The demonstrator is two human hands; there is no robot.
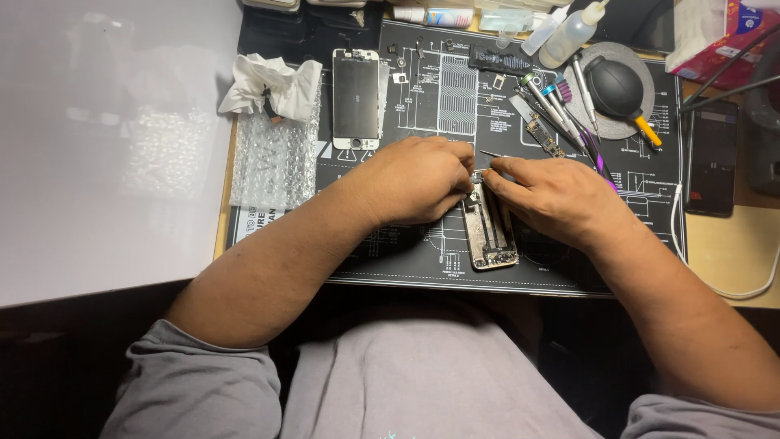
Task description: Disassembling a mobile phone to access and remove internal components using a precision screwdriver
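Two bare hands meet at the centre of the frame over an opened phone body [490, 232], which lies lengthwise on a dark printed work mat [406, 252]. At far left a large white sheet [106, 138] covers the desk; beside it, in the upper left of the mat, lie a crumpled tissue [268, 85] and a strip of bubble wrap [272, 162]. Next comes the detached screen panel [356, 99], set face up above the left hand, well apart from the body: the phone is already opened and its screen is off. The left hand [414, 179] is curled shut against the upper end of the phone body and appears to steady it, though what lies under its fingers is hidden. The right hand [561, 199] pinches a thin metal tool [490, 154] between thumb and forefinger, its tip at the top of the frame. Inside the body, metal plates and parts remain in place, so the strip-down looks to be partly done; a small circuit board [543, 136] and loose small parts already lie on the mat above. In the upper right rest screwdrivers [548, 96], a black air blower [616, 88] and two squeeze bottles [569, 31]; at far right a dark phone [712, 158] lies on the desk beside a white cable [678, 228].
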